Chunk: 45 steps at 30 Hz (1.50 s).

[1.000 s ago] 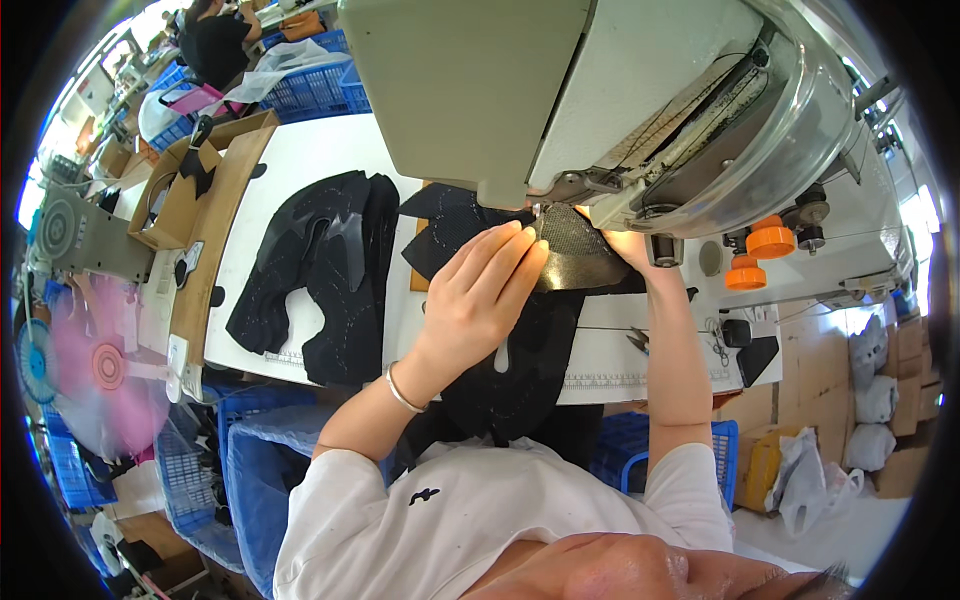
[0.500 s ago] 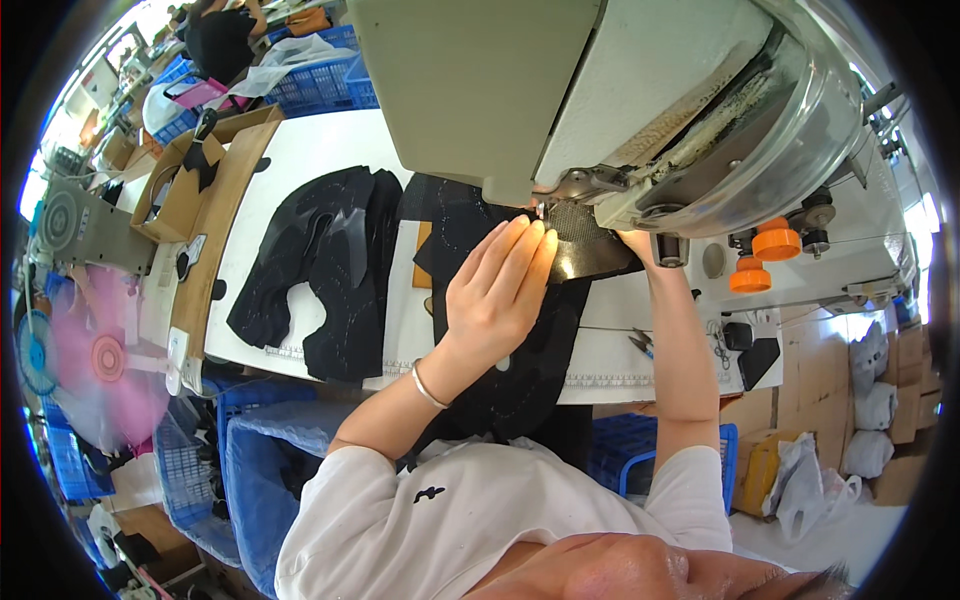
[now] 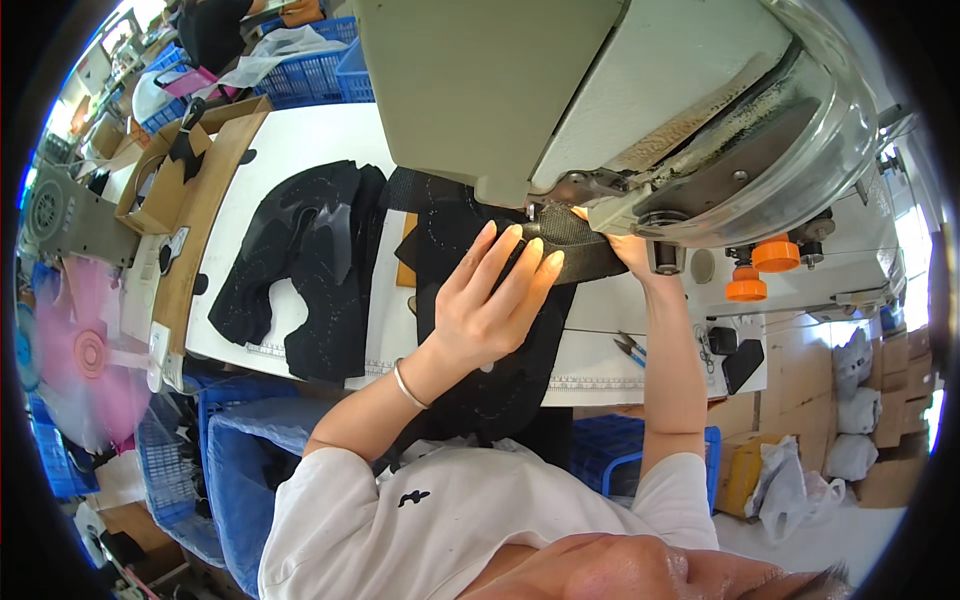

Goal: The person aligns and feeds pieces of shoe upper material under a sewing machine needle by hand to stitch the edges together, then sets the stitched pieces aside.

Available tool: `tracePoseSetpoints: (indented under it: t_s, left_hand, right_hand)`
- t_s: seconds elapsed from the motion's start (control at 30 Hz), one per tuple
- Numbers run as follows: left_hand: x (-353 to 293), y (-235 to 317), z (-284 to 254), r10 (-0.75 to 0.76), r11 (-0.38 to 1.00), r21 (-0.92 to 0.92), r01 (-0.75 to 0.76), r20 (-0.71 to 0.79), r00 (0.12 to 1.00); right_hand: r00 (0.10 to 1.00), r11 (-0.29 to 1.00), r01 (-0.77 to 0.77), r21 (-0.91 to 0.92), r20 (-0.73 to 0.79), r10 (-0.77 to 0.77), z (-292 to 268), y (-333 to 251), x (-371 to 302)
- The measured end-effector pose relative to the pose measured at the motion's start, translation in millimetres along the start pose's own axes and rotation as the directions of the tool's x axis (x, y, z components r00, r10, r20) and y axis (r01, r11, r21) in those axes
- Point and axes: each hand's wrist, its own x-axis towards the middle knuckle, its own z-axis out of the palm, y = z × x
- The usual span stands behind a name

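A black mesh fabric piece (image 3: 568,236) lies under the needle area of a sewing machine (image 3: 480,90), its surface bent and catching light. My left hand (image 3: 490,305) rests with fingers stretched and slightly spread, fingertips at the near left edge of that piece. At the piece's right edge, my right hand (image 3: 632,256) grips it; the machine head hides part of those fingers. Beneath and left of my left hand, a larger black fabric panel (image 3: 440,232) with pale stitch lines hangs over the table's front edge.
Left of the work, a stack of curved black fabric pieces (image 3: 325,325) lies on the white table (image 3: 330,125). Snips (image 3: 630,347) with blue handles are at the right. Orange knobs (image 3: 776,254) stick out from the machine. A pink fan (image 3: 90,355) and a blue-lined bin (image 3: 250,450) stand left.
The mesh piece has turned and its surface now bulges near the needle. My left fingers have spread and drawn slightly back toward me. The whole view has shifted a little.
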Motion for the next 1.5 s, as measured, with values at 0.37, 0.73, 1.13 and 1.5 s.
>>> tracePoseSetpoints:
  t_s: [0.37,0.73,1.13,1.5]
  left_hand:
    - [2.1,-6.2,8.0,-0.012,0.999,-0.039,0.012,0.003,1.000]
    - [5.4,-12.4,-0.7,0.160,0.985,0.057,-0.165,0.090,0.983]
    - [7.7,-30.8,-6.3,0.256,0.966,0.010,-0.258,0.079,0.963]
    - [8.9,-52.5,-12.7,0.446,0.892,-0.097,-0.440,0.050,0.893]
  right_hand:
    - [0.995,0.960,0.041,0.278,-0.095,-0.014,7.2,4.6,-0.9]
    - [0.973,0.994,-0.027,0.108,-0.226,0.051,27.0,36.6,-20.0]
    - [0.969,0.900,-0.107,0.423,-0.159,0.190,32.5,-58.4,-62.4]
    - [0.976,0.869,-0.042,0.494,-0.166,0.141,54.4,-70.6,-80.6]
